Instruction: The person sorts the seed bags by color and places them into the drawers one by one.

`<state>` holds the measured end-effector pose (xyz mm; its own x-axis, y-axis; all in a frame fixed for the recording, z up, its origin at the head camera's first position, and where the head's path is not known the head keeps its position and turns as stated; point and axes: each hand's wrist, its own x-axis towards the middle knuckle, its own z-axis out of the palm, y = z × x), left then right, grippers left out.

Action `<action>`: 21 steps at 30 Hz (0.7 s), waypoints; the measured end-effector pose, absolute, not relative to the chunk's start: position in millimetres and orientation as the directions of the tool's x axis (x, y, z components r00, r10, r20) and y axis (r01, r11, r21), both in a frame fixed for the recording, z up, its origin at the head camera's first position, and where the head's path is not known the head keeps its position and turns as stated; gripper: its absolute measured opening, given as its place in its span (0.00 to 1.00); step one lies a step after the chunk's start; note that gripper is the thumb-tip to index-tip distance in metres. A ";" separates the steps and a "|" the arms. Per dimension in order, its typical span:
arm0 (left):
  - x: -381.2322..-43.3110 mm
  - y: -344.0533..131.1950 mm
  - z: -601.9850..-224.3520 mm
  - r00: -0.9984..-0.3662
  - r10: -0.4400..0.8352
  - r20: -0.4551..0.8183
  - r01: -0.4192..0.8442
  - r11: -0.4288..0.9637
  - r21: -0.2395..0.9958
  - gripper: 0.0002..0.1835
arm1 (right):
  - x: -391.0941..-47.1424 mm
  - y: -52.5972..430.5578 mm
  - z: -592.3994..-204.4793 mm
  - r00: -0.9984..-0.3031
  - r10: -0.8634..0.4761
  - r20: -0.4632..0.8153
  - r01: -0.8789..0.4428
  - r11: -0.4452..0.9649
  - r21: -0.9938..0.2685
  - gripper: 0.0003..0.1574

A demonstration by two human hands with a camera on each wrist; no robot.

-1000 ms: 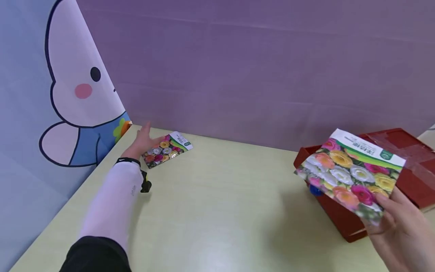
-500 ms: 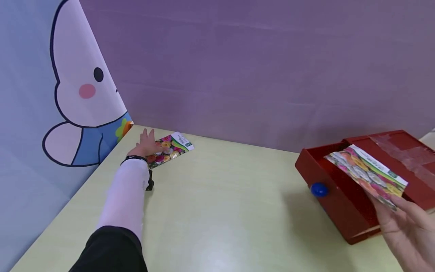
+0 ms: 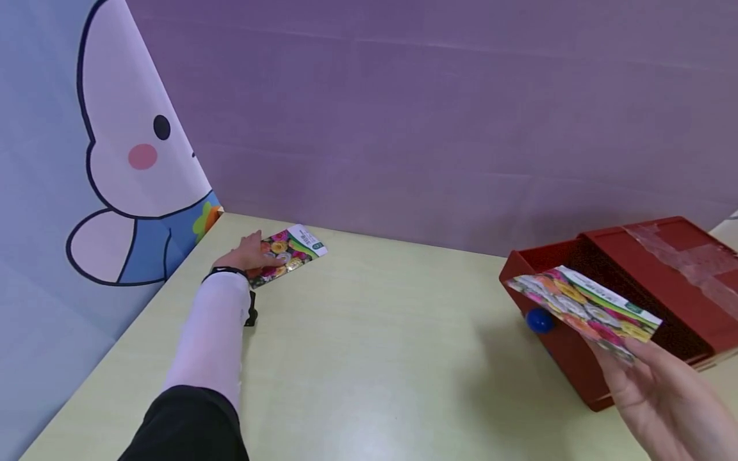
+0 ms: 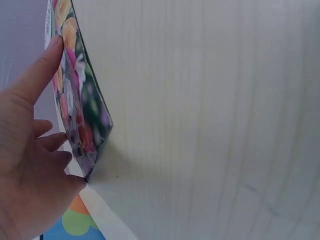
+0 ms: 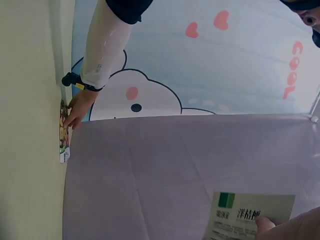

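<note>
At the far left of the table, a flower seed packet (image 3: 296,248) with a colourful blossom picture lies under my left hand (image 3: 245,253). In the left wrist view my thumb presses on the face of this packet (image 4: 72,75), with the other fingers bent at its edge. My right hand (image 3: 663,390) pinches a second flower seed packet (image 3: 588,308) by its near edge, picture side up, in front of and above an open red box (image 3: 567,365). The right wrist view shows this packet's printed back (image 5: 240,220).
The red box's lid (image 3: 663,256), with clear tape across it, covers its right part. A blue ball-shaped knob (image 3: 539,320) sits on the box's left side. A purple cloth (image 3: 369,128) hangs behind the table (image 3: 369,333); a cartoon-printed sheet (image 3: 46,192) borders it on the left.
My left hand has closed from spread fingers to a grip on the left packet's near end. The right packet has tilted flatter and come lower in front of the box.
</note>
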<state>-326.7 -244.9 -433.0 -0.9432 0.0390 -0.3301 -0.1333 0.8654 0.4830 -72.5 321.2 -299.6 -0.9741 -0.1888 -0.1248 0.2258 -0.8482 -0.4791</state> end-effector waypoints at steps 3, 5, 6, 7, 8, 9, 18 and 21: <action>-324.8 -245.6 -432.5 -0.934 0.027 -0.356 -0.160 0.859 0.486 0.57 | -79.0 321.4 -297.2 -0.978 -0.199 -0.063 0.207 -0.889 -0.408 0.20; -323.9 -245.8 -431.9 -0.933 0.028 -0.359 -0.162 0.857 0.489 0.56 | -84.5 323.3 -294.6 -0.983 -0.174 -0.064 0.185 -0.918 -0.351 0.20; -323.4 -245.8 -431.5 -0.933 0.030 -0.358 -0.159 0.858 0.488 0.56 | -87.6 325.0 -293.2 -0.985 -0.161 -0.066 0.174 -0.932 -0.317 0.20; -322.8 -245.9 -430.8 -0.933 0.035 -0.357 -0.154 0.860 0.487 0.56 | -91.1 326.6 -291.8 -0.987 -0.142 -0.068 0.156 -0.944 -0.292 0.21; -322.6 -245.7 -430.2 -0.934 0.039 -0.355 -0.149 0.862 0.485 0.56 | -94.5 329.0 -290.8 -0.989 -0.125 -0.081 0.143 -0.953 -0.268 0.21; -322.4 -245.4 -429.6 -0.934 0.041 -0.355 -0.146 0.862 0.485 0.56 | -97.8 331.7 -290.4 -0.989 -0.121 -0.086 0.139 -0.960 -0.244 0.21; -318.9 -241.7 -421.8 -0.916 0.038 -0.400 -0.154 0.886 0.436 0.60 | -114.9 355.4 -299.9 -0.984 -0.106 -0.144 0.141 -0.955 -0.261 0.26; -318.4 -241.7 -419.9 -0.913 0.046 -0.404 -0.125 0.913 0.388 0.59 | -117.1 358.3 -301.0 -0.985 -0.095 -0.147 0.136 -0.944 -0.302 0.26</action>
<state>-318.4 -241.7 -419.9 -0.9135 0.0462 -0.4043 -0.1254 0.9132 0.3877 -117.1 358.3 -301.0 -0.9847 -0.0946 -0.1466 0.1356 -0.9436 -0.3020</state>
